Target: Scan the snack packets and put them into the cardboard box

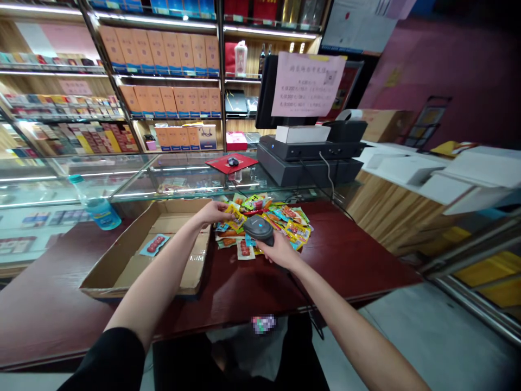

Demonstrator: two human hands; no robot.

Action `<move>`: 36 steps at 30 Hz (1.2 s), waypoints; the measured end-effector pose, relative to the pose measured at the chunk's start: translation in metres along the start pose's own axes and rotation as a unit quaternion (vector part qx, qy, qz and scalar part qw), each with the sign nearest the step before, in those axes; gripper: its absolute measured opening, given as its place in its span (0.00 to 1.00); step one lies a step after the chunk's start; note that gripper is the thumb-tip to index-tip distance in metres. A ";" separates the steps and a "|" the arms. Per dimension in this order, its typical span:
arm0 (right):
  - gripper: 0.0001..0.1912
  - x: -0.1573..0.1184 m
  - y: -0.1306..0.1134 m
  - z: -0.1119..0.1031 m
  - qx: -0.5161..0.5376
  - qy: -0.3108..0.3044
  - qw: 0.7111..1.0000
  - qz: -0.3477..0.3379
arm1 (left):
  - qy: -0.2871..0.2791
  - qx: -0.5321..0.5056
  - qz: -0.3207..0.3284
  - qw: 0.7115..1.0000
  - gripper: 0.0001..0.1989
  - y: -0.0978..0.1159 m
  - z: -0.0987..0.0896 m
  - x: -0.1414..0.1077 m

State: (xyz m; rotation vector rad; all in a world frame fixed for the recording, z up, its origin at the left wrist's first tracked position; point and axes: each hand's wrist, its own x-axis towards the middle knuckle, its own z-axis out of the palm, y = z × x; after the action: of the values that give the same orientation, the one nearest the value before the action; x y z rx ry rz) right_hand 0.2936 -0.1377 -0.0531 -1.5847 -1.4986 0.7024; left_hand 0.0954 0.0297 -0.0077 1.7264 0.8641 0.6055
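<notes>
My right hand (280, 250) is closed around a dark grey barcode scanner (259, 229), whose head points toward my left hand. Between the fingers of my left hand (212, 213) is a yellow snack packet (236, 217), just left of the scanner head. Both hands are over a heap of small colourful snack packets (291, 220) on the dark red table (337, 255). A shallow cardboard box (197, 266) lies under my left forearm. Inside it rests one pale blue packet (154, 245) with round red pieces pictured on it.
A blue-liquid bottle (101, 210) stands left of the box. Behind the table runs a glass counter (179, 171) with a mouse on a red mat (240, 163). A till (309, 163) and a monitor with a paper notice (307, 84) are at the back right. The scanner's cable hangs over the table's front edge.
</notes>
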 end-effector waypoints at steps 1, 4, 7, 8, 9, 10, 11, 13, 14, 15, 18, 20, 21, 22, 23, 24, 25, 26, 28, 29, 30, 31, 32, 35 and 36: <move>0.13 -0.001 -0.001 0.003 -0.020 0.014 1.000 -0.017 | 0.001 -0.025 -0.009 1.000 0.21 0.000 -0.002 0.000; 0.15 -0.004 -0.005 0.009 -0.056 0.054 0.995 -0.065 | 0.040 -0.058 -0.033 0.997 0.22 -0.003 -0.005 0.001; 0.16 -0.008 -0.010 0.015 -0.066 0.068 0.991 -0.090 | 0.071 -0.071 -0.062 0.993 0.22 -0.006 -0.005 0.003; 0.16 -0.009 -0.012 0.016 -0.065 0.062 0.992 -0.093 | 0.075 -0.076 -0.072 0.992 0.23 -0.006 -0.005 0.003; 0.15 -0.010 -0.012 0.018 -0.063 0.053 0.992 -0.095 | 0.077 -0.080 -0.080 0.991 0.24 -0.005 -0.005 0.003; 0.15 -0.011 -0.012 0.019 -0.061 0.044 0.993 -0.095 | 0.076 -0.085 -0.086 0.990 0.24 -0.004 -0.005 0.003; 0.14 -0.011 -0.012 0.020 -0.061 0.036 0.993 -0.093 | 0.073 -0.091 -0.088 0.989 0.24 -0.004 -0.004 0.002; 0.12 -0.011 -0.011 0.021 -0.061 0.032 0.994 -0.085 | 0.068 -0.101 -0.087 0.989 0.24 -0.002 -0.004 0.002; 0.12 -0.011 -0.010 0.021 -0.062 0.033 0.994 -0.082 | 0.066 -0.101 -0.086 0.989 0.23 -0.002 -0.004 0.002; 0.12 -0.010 -0.009 0.021 -0.062 0.034 0.994 -0.080 | 0.065 -0.098 -0.085 0.989 0.21 -0.002 -0.004 0.002; 0.12 -0.010 -0.008 0.021 -0.062 0.037 0.994 -0.081 | 0.071 -0.082 -0.089 0.990 0.18 -0.003 -0.004 0.003; 0.13 -0.010 -0.009 0.020 -0.063 0.040 0.994 -0.083 | 0.071 -0.087 -0.090 0.989 0.18 -0.003 -0.003 0.003; 0.13 -0.010 -0.010 0.020 -0.064 0.042 0.994 -0.084 | 0.069 -0.094 -0.090 0.989 0.20 -0.003 -0.002 0.003; 0.14 -0.010 -0.011 0.019 -0.064 0.044 0.993 -0.085 | 0.066 -0.101 -0.089 0.989 0.21 -0.003 -0.001 0.002; 0.14 -0.010 -0.012 0.019 -0.064 0.045 0.993 -0.087 | 0.065 -0.105 -0.088 0.989 0.23 -0.001 -0.001 0.002; 0.14 -0.010 -0.013 0.018 -0.064 0.045 0.993 -0.088 | 0.066 -0.106 -0.086 0.988 0.24 0.001 -0.001 0.002; 0.14 -0.011 -0.013 0.017 -0.064 0.045 0.993 -0.088 | 0.072 -0.103 -0.085 0.988 0.26 0.004 -0.002 0.001; 0.14 -0.010 -0.014 0.016 -0.067 0.045 0.993 -0.089 | 0.082 -0.098 -0.085 0.988 0.27 0.007 -0.005 -0.001; 0.14 -0.010 -0.014 0.015 -0.072 0.051 0.992 -0.091 | 0.100 -0.078 -0.077 0.989 0.28 0.015 -0.018 -0.007; 0.14 -0.009 -0.014 0.014 -0.073 0.053 0.992 -0.092 | 0.107 -0.062 -0.069 0.990 0.29 0.019 -0.028 -0.012; 0.14 -0.009 -0.013 0.013 -0.072 0.054 0.991 -0.095 | 0.112 -0.043 -0.062 0.991 0.29 0.021 -0.040 -0.019; 0.14 -0.008 -0.012 0.012 -0.069 0.052 0.991 -0.099 | 0.120 -0.021 -0.056 0.991 0.29 0.022 -0.053 -0.027; 0.14 -0.007 -0.011 0.012 -0.066 0.048 0.991 -0.103 | 0.131 0.004 -0.053 0.990 0.29 0.022 -0.068 -0.037; 0.14 -0.005 -0.006 0.010 -0.067 0.047 0.990 -0.113 | 0.179 0.081 -0.087 0.977 0.28 0.014 -0.110 -0.069; 0.15 -0.004 -0.005 0.009 -0.071 0.051 0.990 -0.111 | 0.185 0.104 -0.092 0.973 0.27 0.010 -0.121 -0.078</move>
State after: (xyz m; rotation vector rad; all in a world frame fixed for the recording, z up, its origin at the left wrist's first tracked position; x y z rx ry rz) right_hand 0.2832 -0.1405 -0.0540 -1.5027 -1.6465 0.3910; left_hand -0.0405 0.0368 0.0403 1.7179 1.3760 0.7451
